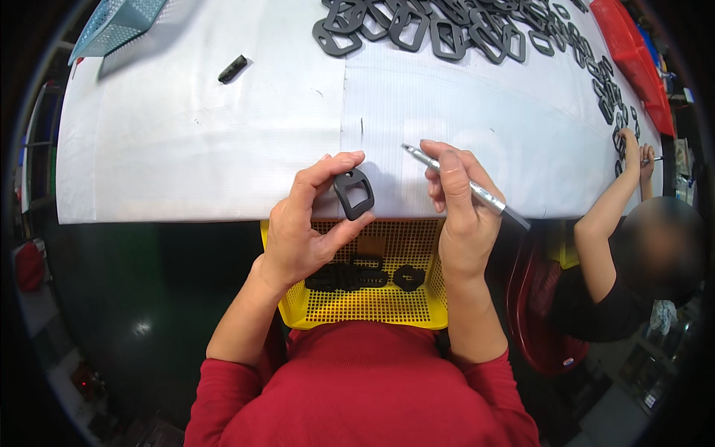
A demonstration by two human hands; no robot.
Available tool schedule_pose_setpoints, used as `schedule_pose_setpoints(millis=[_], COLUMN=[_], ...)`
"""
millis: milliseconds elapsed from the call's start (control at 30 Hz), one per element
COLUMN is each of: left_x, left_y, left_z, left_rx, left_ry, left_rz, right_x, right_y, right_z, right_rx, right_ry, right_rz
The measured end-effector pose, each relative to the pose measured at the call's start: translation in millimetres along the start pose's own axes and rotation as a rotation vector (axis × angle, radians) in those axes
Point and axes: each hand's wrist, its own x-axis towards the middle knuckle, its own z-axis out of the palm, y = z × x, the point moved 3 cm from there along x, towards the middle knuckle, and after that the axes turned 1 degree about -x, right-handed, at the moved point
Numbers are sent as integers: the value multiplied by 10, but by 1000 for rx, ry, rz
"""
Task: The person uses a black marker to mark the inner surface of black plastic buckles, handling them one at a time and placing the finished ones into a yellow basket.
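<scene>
Between the thumb and fingers of my left hand is a small black frame-shaped part with a rounded rectangular opening. It is held up at the table's front edge. To its right, my right hand grips a silver pen-like tool, whose dark narrow tip points left and away from me. The tip is apart from the black part. Below both hands a yellow perforated basket sits at my lap, with several black pieces inside it.
A large pile of black frame parts spreads over the far right of the white table. A short black piece lies at the left, near a blue basket. A red basket and a co-worker's arm are at the right.
</scene>
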Motion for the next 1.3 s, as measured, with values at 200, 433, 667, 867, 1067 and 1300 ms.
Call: schedule_pose_setpoints(millis=[200, 433, 667, 867, 1067, 1300], left_x=[30, 30, 72, 145, 175, 100], left_y=[44, 7, 160, 166, 269, 243], left_z=[-5, -18, -100, -134, -115, -109], left_rx=[217, 148, -494, -746, -237, -223], left_ry=[33, 61, -109, -379, 9, 55], left_rz=[14, -5, -288, -577, 237, 286], right_x=[-11, 25, 58, 179, 120, 19], right_y=[-4, 71, -17, -186, -98, -23], right_z=[89, 123, 131, 225, 295, 319], right_rx=[57, -58, 337, 166, 699, 656], right_ry=[48, 91, -146, -469, -337, -416], right_rz=[45, -40, -103, -219, 351, 435])
